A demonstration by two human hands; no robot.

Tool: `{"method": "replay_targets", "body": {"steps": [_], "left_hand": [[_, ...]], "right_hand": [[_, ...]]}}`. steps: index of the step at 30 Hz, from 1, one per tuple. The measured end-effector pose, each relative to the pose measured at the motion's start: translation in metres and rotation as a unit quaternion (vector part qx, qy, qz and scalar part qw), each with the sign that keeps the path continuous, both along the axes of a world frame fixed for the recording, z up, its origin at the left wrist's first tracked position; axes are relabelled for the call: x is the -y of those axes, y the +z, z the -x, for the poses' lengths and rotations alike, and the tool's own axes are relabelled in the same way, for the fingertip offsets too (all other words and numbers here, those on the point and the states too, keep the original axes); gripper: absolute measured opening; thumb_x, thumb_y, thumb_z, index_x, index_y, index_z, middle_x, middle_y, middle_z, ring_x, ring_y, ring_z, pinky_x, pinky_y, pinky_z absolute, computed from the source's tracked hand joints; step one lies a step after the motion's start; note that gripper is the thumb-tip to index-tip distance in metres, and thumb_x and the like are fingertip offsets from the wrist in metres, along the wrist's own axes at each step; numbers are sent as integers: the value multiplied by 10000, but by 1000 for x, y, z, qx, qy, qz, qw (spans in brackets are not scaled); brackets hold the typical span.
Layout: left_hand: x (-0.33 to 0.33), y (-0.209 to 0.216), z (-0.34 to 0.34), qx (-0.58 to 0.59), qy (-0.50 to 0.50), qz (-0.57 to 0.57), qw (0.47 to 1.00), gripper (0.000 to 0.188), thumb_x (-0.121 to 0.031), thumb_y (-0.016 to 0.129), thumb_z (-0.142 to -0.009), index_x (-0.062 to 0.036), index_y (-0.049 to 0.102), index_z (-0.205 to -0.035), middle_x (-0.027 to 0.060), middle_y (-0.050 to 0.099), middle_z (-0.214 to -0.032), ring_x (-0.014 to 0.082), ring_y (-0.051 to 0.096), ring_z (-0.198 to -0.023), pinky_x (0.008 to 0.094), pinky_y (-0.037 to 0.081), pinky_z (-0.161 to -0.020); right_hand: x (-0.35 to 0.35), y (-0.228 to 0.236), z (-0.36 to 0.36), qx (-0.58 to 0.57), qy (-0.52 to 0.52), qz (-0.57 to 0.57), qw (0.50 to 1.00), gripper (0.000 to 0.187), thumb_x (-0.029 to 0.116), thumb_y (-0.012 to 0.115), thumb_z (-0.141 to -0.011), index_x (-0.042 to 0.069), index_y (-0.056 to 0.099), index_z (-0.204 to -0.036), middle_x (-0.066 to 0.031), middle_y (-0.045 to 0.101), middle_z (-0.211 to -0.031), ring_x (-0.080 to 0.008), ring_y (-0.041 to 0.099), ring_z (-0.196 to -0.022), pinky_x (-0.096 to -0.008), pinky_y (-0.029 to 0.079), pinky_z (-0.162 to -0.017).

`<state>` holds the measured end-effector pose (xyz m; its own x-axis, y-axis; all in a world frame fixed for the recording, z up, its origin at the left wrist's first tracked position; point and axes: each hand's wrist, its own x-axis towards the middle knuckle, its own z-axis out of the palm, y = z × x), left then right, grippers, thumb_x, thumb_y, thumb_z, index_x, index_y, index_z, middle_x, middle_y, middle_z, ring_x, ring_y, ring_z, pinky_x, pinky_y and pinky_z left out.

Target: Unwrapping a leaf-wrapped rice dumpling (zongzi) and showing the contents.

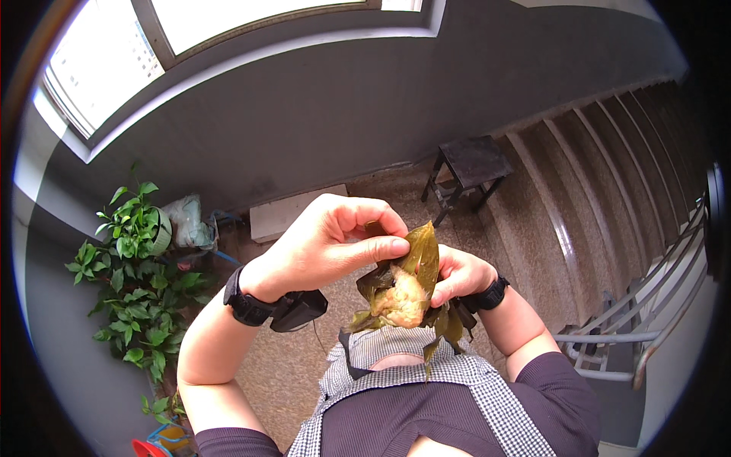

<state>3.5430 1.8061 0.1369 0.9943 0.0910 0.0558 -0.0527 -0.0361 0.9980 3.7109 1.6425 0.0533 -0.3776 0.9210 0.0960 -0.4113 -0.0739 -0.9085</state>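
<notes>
The left hand [335, 238] pinches a leaf wrapper [423, 250] — the right hand [466, 274] grasps it beside a pale lump [403, 299], probably rice.

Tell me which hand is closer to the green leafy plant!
Left hand: it's to the right of the plant, while the right hand is even farther right.

No readable text, no legible signs
</notes>
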Motion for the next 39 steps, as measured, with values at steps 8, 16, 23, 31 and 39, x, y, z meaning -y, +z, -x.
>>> {"method": "replay_targets", "body": {"steps": [8, 16, 23, 31, 39], "left_hand": [[2, -3, 1, -12, 101, 38, 994, 103, -107, 617, -891, -6, 596, -890, -42, 588, -784, 7, 522, -725, 172, 445, -655], [2, -32, -14, -51, 9, 285, 957, 149, -117, 593, -886, 5, 592, -970, 37, 639, -901, 88, 610, -800, 228, 494, -738], [27, -56, -19, -31, -63, 331, 941, 216, -173, 598, -877, -33, 600, -1041, -2, 642, -940, 55, 590, -835, 225, 479, -760], [37, -77, -15, -93, -24, 284, 954, 166, -216, 605, -893, -64, 612, -958, -40, 605, -841, 20, 525, -725, 188, 446, -689], [41, -42, 2, 50, 274, 165, 946, 276, -206, 578, -910, -30, 519, -1114, 34, 566, -924, 88, 563, -826, 266, 482, -800]], "right_hand": [[9, 23, 27, 265, -251, -103, 925, 548, 68, 800, -669, -10, 531, -1140, -89, 619, -1050, -127, 585, -957, -270, 471, -824], [20, 11, 21, 205, -320, -172, 909, 519, 34, 821, -630, -44, 575, -1080, -92, 637, -991, -118, 593, -902, -266, 483, -780], [28, 10, 13, 70, -304, -168, 935, 590, -13, 822, -615, -52, 573, -1149, -105, 640, -1079, -146, 597, -988, -283, 461, -886], [29, 8, 14, -30, -311, -76, 947, 576, 186, 851, -617, -29, 608, -1093, -69, 655, -1045, -141, 604, -950, -279, 467, -867], [35, -6, 4, -109, -355, -10, 928, 758, 370, 818, -650, -5, 488, -1220, -101, 614, -1091, -208, 619, -959, -338, 515, -841]]}}
